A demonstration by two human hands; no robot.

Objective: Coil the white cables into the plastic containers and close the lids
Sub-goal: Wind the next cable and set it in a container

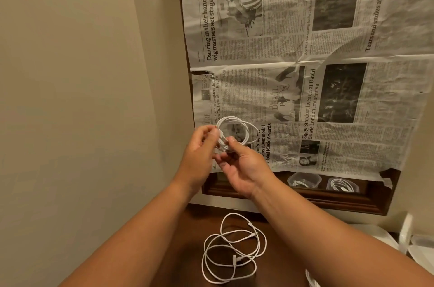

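Nearest the camera, a dark brown wooden tabletop (187, 239) carries a loose white cable (230, 249), lying in several untidy overlapping loops with its plugs showing among the strands. A short white strand (311, 278) runs off the bottom edge just to its right, and pale white objects (399, 239) sit at the tabletop's right side, too cut off to identify.

Both bare forearms reach forward above the loose cable. The left hand (199, 152) and right hand (244, 169) are held up off the tabletop, close together. Between them they hold a coiled white cable (234, 132), wound into a small round bundle in the air. The left grip is closed on the coil's left side with curled fingers, and the right grip pinches the coil's lower edge between thumb and forefinger.

Behind the hands, a dark wooden frame (305, 199) stands against the wall, mostly covered by a creased sheet of newspaper (305, 63) turned sideways. In the uncovered strip below the paper two clear plastic containers (304, 179) show side by side, each with white cable inside; whether they are reflected there cannot be told. A plain beige wall (82, 75) fills the left half of the view
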